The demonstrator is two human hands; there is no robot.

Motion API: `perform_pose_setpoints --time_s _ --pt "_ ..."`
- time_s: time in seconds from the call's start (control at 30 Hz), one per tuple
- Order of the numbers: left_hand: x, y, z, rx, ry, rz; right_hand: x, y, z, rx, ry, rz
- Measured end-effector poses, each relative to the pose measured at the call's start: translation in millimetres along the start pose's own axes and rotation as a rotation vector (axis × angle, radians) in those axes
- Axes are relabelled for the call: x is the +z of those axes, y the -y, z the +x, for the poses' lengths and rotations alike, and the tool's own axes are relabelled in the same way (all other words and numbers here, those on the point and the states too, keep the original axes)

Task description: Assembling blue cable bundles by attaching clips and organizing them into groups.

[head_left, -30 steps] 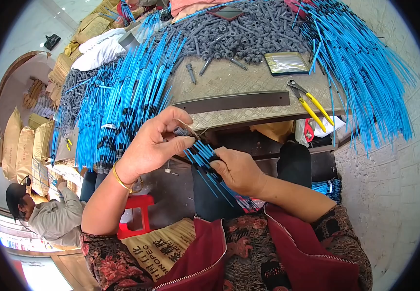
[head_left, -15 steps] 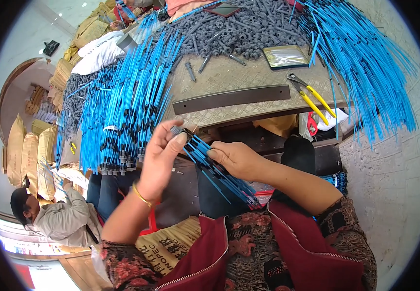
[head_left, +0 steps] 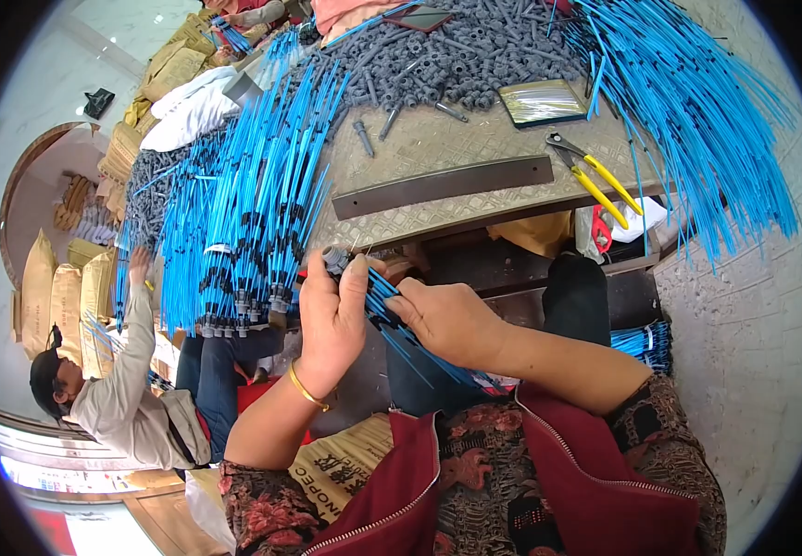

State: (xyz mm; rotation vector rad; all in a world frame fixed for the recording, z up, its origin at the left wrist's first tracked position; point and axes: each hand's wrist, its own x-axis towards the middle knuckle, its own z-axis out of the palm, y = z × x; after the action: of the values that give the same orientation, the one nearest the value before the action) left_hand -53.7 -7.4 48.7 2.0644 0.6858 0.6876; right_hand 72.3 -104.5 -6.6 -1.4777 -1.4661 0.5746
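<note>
A: What does the left hand (head_left: pixel 332 320) have?

B: It is clenched round a small bundle of blue rods (head_left: pixel 399 326), with a grey cap (head_left: pixel 335 259) showing above the thumb. The right hand (head_left: pixel 447 320) grasps the same rods a little lower, fingers curled over them. The bundle sits between the two hands, just below the table (head_left: pixel 438 148) edge, and slants down toward the lap.

A: How would those rods handle?

B: My guess is light and springy. They are thin and long, so a single one would bend and slip out sideways, while several pressed together stay fairly stiff. The blue skin looks smooth, likely slick, so a loose hold would let them slide lengthwise.

A: Where would you take hold?

B: Near the capped end, where the black bands are, with the other hand further down to keep the tails from fanning. That is roughly how both hands sit now.

A: What lies around?

B: A large fan of capped rods (head_left: pixel 234 213) hangs over the table's left edge, a heap of loose caps (head_left: pixel 457 56) sits at the far side, and more blue rods spread to the right. Yellow pliers (head_left: pixel 595 176) and a dark metal bar (head_left: pixel 443 185) lie on the top. Another person (head_left: pixel 114 398) in a grey jacket reaches up at the left
</note>
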Motion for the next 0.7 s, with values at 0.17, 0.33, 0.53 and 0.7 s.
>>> perform_pose_setpoints --time_s 0.17,0.33,0.53,0.7 --pt "-0.5 0.9 6.5 -0.040 0.043 -0.170 -2.8 -2.4 -0.6 0.003 -0.015 0.035" --pt "-3.1 -1.3 10.2 -0.130 0.127 -0.556 -7.4 -17.9 10.2 -0.065 -0.013 0.143" --pt "2.8 0.6 12.4 -0.172 0.140 -0.842 -14.6 -21.6 24.2 -0.141 0.128 0.167" --pt "3.9 0.5 11.2 -0.107 0.157 -0.813 -12.1 -13.2 20.3 -0.158 0.113 0.078"
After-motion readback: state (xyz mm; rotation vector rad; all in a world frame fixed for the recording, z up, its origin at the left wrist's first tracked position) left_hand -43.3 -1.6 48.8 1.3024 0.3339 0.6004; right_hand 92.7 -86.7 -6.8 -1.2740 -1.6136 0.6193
